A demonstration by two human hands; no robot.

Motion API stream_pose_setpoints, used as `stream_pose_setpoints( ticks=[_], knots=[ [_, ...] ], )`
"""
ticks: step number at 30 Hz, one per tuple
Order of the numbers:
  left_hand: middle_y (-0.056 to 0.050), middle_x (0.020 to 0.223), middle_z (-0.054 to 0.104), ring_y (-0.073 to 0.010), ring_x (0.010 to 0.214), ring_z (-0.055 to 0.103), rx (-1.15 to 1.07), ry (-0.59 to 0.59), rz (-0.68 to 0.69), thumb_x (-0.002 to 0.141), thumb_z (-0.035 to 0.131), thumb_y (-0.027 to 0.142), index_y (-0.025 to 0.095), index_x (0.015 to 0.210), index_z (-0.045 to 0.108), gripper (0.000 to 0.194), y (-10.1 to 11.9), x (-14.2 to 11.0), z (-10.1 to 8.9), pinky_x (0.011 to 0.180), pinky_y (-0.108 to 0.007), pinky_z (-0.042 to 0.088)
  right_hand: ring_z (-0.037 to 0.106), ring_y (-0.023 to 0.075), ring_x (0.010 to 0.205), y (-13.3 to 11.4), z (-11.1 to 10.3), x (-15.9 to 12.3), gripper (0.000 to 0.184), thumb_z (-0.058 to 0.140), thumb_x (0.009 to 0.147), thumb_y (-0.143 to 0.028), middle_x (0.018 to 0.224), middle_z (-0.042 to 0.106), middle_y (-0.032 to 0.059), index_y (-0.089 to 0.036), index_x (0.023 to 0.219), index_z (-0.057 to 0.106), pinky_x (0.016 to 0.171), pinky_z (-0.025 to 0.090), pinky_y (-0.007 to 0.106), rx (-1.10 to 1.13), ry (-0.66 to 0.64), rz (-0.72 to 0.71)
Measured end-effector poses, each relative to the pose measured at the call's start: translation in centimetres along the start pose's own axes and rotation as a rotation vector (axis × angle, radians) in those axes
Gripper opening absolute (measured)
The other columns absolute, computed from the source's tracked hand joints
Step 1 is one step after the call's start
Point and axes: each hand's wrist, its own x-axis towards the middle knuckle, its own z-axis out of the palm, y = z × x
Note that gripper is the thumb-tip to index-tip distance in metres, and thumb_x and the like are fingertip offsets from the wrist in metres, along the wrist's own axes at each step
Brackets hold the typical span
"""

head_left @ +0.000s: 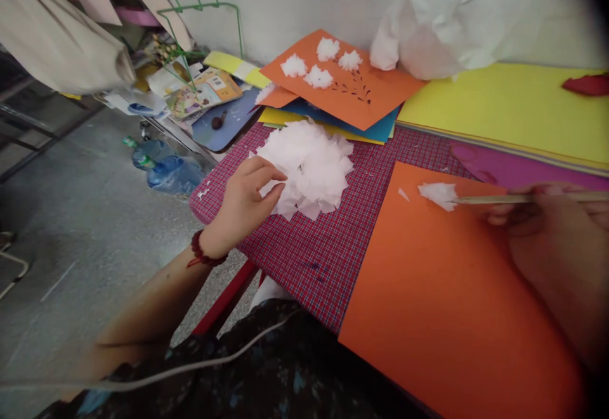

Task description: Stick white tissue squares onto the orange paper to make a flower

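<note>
Tissue pile [311,168] lies under left hand [245,198] fingers [269,181], touching them.

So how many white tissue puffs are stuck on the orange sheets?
5. Four sit on the far orange sheet. One is on the near orange sheet, at the stick tip.

A makeshift craft corner, likely in a home or small workshop: a worktop [304,260] under checked cloth carries coloured card sheets [504,111] and tissue scraps [311,168], with a bare concrete floor [71,216], water bottles [166,168] and booklets [202,92] beside it.
</note>
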Motion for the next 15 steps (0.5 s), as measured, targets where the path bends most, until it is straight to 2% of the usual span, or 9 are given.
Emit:
stream_pose_setpoints(
  ticks=[3, 6, 8, 10, 12, 15],
  knots=[
    [-0.008, 0.12, 0.067, -0.0244, 0.112, 0.06, 0.15, -0.076, 0.169, 0.09, 0.057, 0.016, 0.025, 0.112, 0.069, 0.026, -0.5, 0.6, 1.2, 0.097, -0.046, 0.049, 0.059, 0.0167, 0.055, -2.0, 0.7, -0.9, 0.033, 0.073, 0.082, -0.051, 0.068, 0.062, 0.0094, -0.029, 0.059, 0.067, 0.059, 0.049, 0.048, 0.033, 0.021, 0.133],
    [-0.007, 0.134, 0.063, -0.0262, 0.125, 0.055, 0.093, -0.139, 0.224, 0.09, 0.06, 0.019, 0.026, 0.1, 0.071, 0.016, -0.6, 1.9, 1.5, 0.107, -0.05, 0.044, 0.061, 0.0164, 0.059, -2.7, 1.0, -1.0, 0.027, 0.074, 0.083, -0.044, 0.07, 0.064, 0.0105, -0.027, 0.062, 0.07, 0.064, 0.05, 0.046, 0.061, 0.043, 0.147],
    [-0.005, 0.13, 0.065, -0.0247, 0.123, 0.057, -0.021, -0.099, 0.15, 0.089, 0.064, 0.023, 0.025, 0.088, 0.069, 0.006, 0.1, 2.9, 1.0, 0.109, -0.049, 0.044, 0.061, 0.0152, 0.056, -2.4, 1.0, -0.5, 0.027, 0.074, 0.082, -0.037, 0.066, 0.063, 0.0108, -0.026, 0.058, 0.069, 0.061, 0.05, 0.042, 0.081, 0.077, 0.19],
    [-0.005, 0.119, 0.069, -0.0221, 0.113, 0.062, -0.16, -0.049, 0.004, 0.089, 0.065, 0.026, 0.023, 0.086, 0.067, 0.005, 1.4, 3.7, 0.1, 0.103, -0.044, 0.049, 0.061, 0.0146, 0.054, -1.9, 0.9, 0.0, 0.025, 0.073, 0.081, -0.033, 0.061, 0.062, 0.0093, -0.024, 0.058, 0.068, 0.057, 0.05, 0.037, 0.125, 0.083, 0.231],
    [-0.005, 0.102, 0.072, -0.0182, 0.094, 0.065, -0.315, -0.047, -0.15, 0.089, 0.064, 0.027, 0.02, 0.087, 0.066, 0.007, 2.8, 4.2, -0.5, 0.087, -0.036, 0.055, 0.062, 0.0141, 0.054, -1.3, 0.8, 0.3, 0.017, 0.072, 0.078, -0.029, 0.059, 0.062, 0.0065, -0.021, 0.063, 0.068, 0.054, 0.05, 0.031, 0.179, 0.061, 0.219],
    [-0.002, 0.079, 0.068, -0.0125, 0.068, 0.061, -0.48, -0.137, -0.292, 0.087, 0.064, 0.026, 0.018, 0.085, 0.065, 0.008, 4.2, 4.8, -0.1, 0.064, -0.026, 0.052, 0.061, 0.0133, 0.05, -0.7, 0.9, 0.4, 0.009, 0.071, 0.075, -0.024, 0.057, 0.064, 0.0034, -0.017, 0.071, 0.067, 0.049, 0.049, 0.024, 0.271, 0.023, 0.153]
  ],
)
